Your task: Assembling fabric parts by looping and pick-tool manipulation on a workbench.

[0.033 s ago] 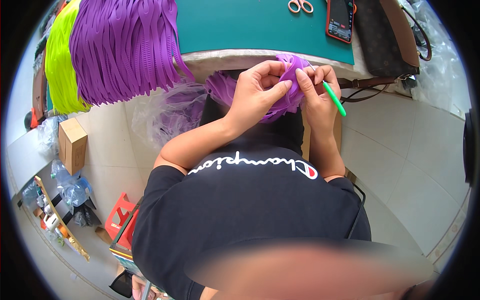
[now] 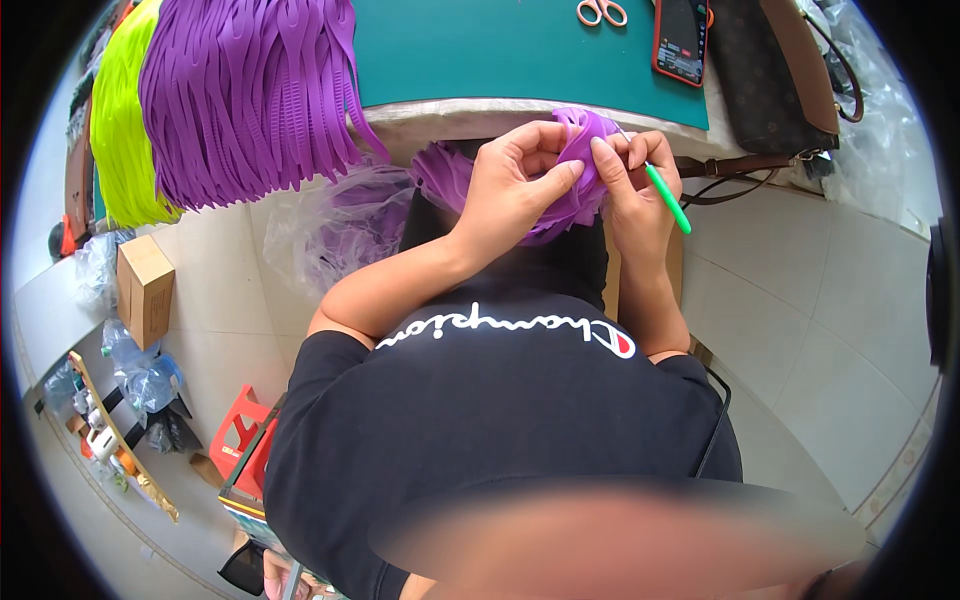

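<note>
In front of my lap, both hands work at a bundle of soft purple strips (image 2: 583,138). My left hand (image 2: 520,180) pinches the bundle between thumb and fingers from the left. Against its right side presses the thumb of my right hand (image 2: 640,185), whose fingers are curled round a slim green-handled tool (image 2: 667,196). The handle slants down to the right, and a thin metal shaft runs up towards the strips. Its tip is too small to make out. More of the purple material hangs below my hands, over my dark trousers.
Long purple strips (image 2: 250,90) and yellow-green strips (image 2: 125,120) drape over the table's left end. A green mat (image 2: 480,55) carries pink-handled scissors (image 2: 602,11) and a phone (image 2: 682,40). A brown bag (image 2: 770,70) stands right. A clear plastic bag (image 2: 340,225) hangs below; a cardboard box (image 2: 146,290) sits left.
</note>
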`<action>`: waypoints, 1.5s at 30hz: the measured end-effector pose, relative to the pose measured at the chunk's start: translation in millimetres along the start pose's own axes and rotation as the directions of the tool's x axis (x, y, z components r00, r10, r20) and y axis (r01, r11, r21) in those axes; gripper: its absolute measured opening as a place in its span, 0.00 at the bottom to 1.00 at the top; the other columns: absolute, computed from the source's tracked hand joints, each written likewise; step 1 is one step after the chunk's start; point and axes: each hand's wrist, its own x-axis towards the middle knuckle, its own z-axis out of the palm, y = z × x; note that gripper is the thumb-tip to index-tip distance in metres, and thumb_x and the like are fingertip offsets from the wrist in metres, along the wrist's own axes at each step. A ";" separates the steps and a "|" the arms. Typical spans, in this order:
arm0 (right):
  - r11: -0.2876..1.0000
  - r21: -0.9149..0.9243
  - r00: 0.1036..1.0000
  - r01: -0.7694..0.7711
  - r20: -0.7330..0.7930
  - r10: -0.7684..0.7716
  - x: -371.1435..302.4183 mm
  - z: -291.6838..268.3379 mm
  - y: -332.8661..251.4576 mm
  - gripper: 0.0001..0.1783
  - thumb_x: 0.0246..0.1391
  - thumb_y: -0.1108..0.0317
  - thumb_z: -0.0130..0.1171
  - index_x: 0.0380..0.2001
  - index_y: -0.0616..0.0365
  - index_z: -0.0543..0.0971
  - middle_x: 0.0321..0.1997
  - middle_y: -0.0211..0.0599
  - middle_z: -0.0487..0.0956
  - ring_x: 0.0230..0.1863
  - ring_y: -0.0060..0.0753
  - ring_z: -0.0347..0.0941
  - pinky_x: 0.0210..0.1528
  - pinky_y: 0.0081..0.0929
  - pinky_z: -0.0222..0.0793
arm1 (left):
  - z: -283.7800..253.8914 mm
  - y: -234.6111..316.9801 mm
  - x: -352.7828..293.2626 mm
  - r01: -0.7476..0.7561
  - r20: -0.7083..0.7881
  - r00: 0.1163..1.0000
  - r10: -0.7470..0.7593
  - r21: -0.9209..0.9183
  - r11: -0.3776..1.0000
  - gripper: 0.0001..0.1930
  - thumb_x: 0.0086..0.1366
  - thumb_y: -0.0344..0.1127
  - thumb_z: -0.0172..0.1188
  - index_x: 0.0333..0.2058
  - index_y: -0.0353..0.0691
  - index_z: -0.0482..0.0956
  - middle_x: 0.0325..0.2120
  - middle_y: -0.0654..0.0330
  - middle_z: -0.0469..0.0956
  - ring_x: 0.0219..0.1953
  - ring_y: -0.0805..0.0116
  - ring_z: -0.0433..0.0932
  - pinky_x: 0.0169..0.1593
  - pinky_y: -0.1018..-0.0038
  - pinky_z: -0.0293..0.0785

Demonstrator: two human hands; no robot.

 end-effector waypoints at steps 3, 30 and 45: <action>0.999 -0.035 1.000 -0.012 -0.013 0.012 -0.3 0.3 -0.4 0.14 0.54 0.82 0.60 0.28 0.55 0.64 0.32 0.30 0.74 0.35 0.15 0.68 0.40 0.13 0.64 | 0.9 1.3 -0.5 -0.009 -0.006 1.000 0.009 -0.009 1.000 0.17 0.62 0.24 0.60 0.49 0.28 0.73 0.40 0.57 0.79 0.42 0.75 0.78 0.48 0.79 0.75; 0.993 0.055 0.993 0.109 -0.062 -0.105 -1.4 -2.8 -9.0 0.17 0.57 0.82 0.56 0.27 0.53 0.59 0.34 0.32 0.71 0.35 0.18 0.65 0.40 0.16 0.63 | -22.6 -5.0 11.2 -0.108 0.030 0.994 0.104 0.329 0.938 0.20 0.58 0.22 0.60 0.50 0.33 0.71 0.42 0.57 0.77 0.43 0.75 0.77 0.49 0.80 0.72; 0.842 -0.540 0.984 -0.008 -0.153 -0.089 -2.6 -54.3 15.6 0.19 0.54 0.76 0.63 0.23 0.54 0.61 0.29 0.28 0.68 0.28 0.19 0.63 0.33 0.17 0.65 | -120.6 -45.7 -21.7 0.668 -0.540 0.723 -0.431 0.706 0.237 0.48 0.61 0.77 0.29 0.13 0.34 0.77 0.08 0.56 0.72 0.16 0.67 0.77 0.27 0.74 0.73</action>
